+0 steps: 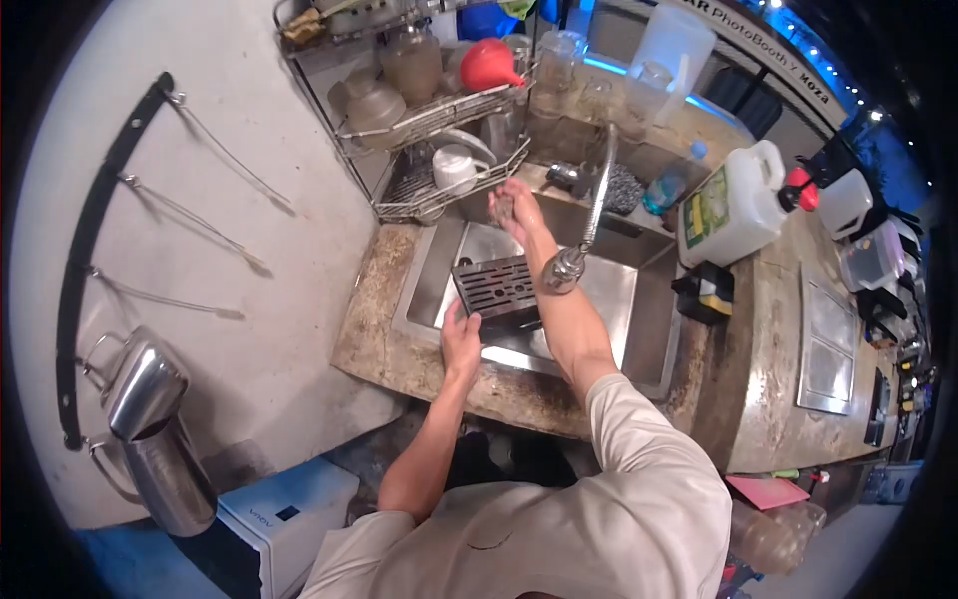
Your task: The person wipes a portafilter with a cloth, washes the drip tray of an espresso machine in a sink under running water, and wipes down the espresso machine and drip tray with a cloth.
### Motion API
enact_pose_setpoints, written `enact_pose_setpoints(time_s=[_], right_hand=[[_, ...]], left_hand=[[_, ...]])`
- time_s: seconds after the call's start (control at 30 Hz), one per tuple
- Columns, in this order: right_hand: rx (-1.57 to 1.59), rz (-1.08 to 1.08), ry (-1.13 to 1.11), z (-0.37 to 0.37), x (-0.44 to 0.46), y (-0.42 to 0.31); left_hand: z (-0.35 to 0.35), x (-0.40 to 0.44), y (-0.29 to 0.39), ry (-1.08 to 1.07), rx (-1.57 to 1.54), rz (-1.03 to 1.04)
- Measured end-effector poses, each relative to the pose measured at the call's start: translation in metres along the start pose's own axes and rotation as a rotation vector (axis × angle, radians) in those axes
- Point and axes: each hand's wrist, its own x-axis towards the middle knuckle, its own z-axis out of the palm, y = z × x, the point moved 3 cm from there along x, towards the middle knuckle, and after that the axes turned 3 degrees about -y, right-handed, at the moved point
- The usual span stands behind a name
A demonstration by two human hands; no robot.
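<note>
A dark slotted drip tray point(496, 288) is tilted over the steel sink point(616, 309). My left hand point(462, 339) grips its near left edge, thumb on the upper side. Beyond the tray, my right hand point(517, 212) is raised near the sink's far left corner, with curled fingers around a small greyish thing that I cannot make out. Just above my right forearm hangs the faucet's spray head point(564, 270), hiding part of that arm. A white mug point(456, 168) stands on the rack close to my right hand.
The wire rack point(439, 120) holds cups, jars and a red funnel point(489, 65). Right of the sink stand a large white jug point(733, 205), a blue-capped bottle point(674, 180) and a black holder point(706, 292). Metal pitchers point(165, 449) hang on the left wall.
</note>
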Motion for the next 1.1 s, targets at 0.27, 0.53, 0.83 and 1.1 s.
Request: enact_pose_setpoints(time_s=[0.27, 0.53, 0.83, 1.1], right_hand=[[0.168, 0.083, -0.005, -0.028, 0.039, 0.034], [-0.03, -0.13, 0.013, -0.049, -0.046, -0.039], [0.683, -0.144, 0.168, -0.095, -0.112, -0.094], [-0.29, 0.0, 0.01, -0.088, -0.177, -0.088]], left_hand=[[0.061, 0.021, 0.016, -0.021, 0.286, 0.094], [0.141, 0.062, 0.03, 0.042, 0.498, 0.209], [0.201, 0.097, 0.006, 0.091, 0.645, 0.449], [0.117, 0.072, 0.004, 0.053, 0.476, 0.189]])
